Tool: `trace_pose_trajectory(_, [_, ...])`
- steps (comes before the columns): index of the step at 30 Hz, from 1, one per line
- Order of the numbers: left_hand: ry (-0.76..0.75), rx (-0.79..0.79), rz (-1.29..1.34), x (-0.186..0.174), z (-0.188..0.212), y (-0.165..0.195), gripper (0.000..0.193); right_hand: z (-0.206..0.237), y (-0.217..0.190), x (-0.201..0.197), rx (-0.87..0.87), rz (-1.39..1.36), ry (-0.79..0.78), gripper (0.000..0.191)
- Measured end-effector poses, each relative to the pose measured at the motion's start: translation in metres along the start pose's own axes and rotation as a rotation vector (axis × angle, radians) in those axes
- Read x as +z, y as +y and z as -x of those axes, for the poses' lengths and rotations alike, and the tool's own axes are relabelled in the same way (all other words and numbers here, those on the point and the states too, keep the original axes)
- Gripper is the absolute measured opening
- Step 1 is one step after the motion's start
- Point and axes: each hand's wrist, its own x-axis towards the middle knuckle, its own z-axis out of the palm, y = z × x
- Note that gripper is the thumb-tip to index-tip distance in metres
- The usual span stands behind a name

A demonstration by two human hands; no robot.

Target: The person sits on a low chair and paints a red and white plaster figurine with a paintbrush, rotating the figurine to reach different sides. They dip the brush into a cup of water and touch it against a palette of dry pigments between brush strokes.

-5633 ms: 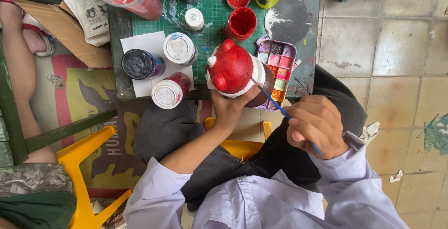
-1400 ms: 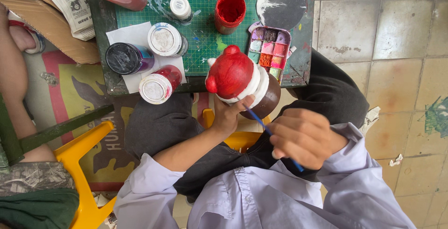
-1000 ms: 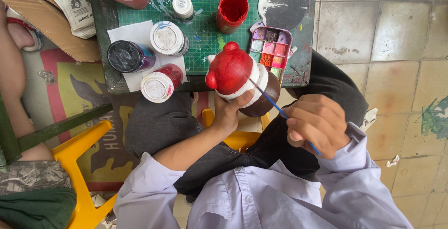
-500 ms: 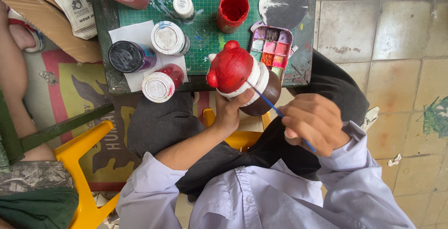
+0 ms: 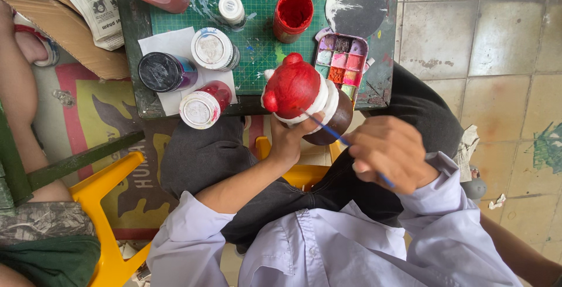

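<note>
My left hand (image 5: 291,141) grips the underside of a clay figure (image 5: 301,93) with a red top, a white band and a brown base, held over my lap at the table's near edge. My right hand (image 5: 389,152) pinches a thin blue paintbrush (image 5: 328,128) whose tip touches the figure's red and white part. Just beyond the figure lies a small paint palette (image 5: 342,64) with pink, red and purple wells.
A low table with a green cutting mat (image 5: 257,23) carries several paint jars: a red open pot (image 5: 292,13), white-lidded jars (image 5: 213,48), a black-lidded jar (image 5: 161,71) and a dark round disc (image 5: 357,6). Another person's leg (image 5: 20,88) is at left, beside a yellow stool (image 5: 102,205).
The brush tip has slid slightly along the figure's rim and my right hand shifted a little. The figure stays in my left hand.
</note>
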Motion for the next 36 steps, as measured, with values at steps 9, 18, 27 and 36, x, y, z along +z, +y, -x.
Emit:
trace_pose_trajectory(9, [0.006, 0.039, -0.023, -0.011, 0.004, -0.002, 0.07, 0.002, 0.003, -0.002, 0.043, -0.063, -0.009, 0.019])
trace_pose_trajectory(18, [0.108, 0.037, -0.014, -0.011, 0.003, 0.013, 0.081, -0.014, 0.029, 0.021, 0.276, -0.168, 0.466, 0.024])
trace_pose_trajectory(27, [-0.138, -0.046, -0.041, -0.028, -0.009, 0.03, 0.084, -0.038, 0.087, 0.047, 0.361, 0.023, 0.205, 0.017])
trace_pose_trajectory(36, [-0.532, 0.09, -0.367, -0.04, -0.019, 0.05, 0.094, 0.003, 0.106, 0.053, 0.518, -0.233, 0.511, 0.027])
